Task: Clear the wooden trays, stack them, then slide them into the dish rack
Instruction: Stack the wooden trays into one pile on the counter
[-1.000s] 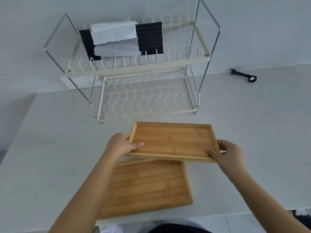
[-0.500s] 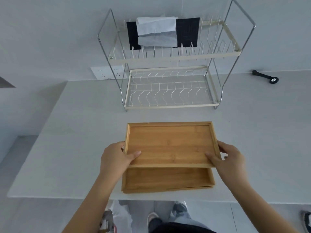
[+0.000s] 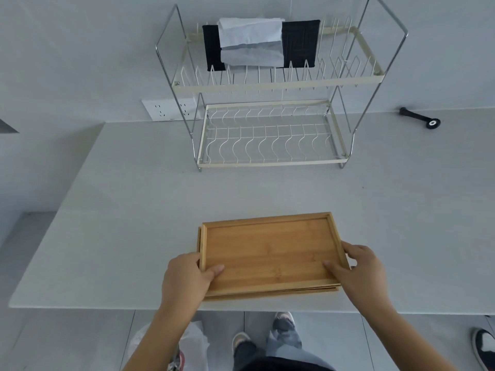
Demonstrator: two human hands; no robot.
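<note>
Top wooden tray (image 3: 270, 253) sits on 2nd tray (image 3: 267, 295), nearly flush, near front edge of desk (image 3: 128, 210). Left hand (image 3: 187, 277) grips top tray's left edge, thumb inside. Right hand (image 3: 359, 271) grips right edge, thumb inside. Dish rack (image 3: 270, 135) stands well apart at back, lower tier bare; cloths (image 3: 251, 41) on upper tier.

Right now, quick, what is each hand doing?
Left hand: closed on the left edge of the top wooden tray, thumb inside.
Right hand: closed on the tray's right edge, thumb inside.
</note>
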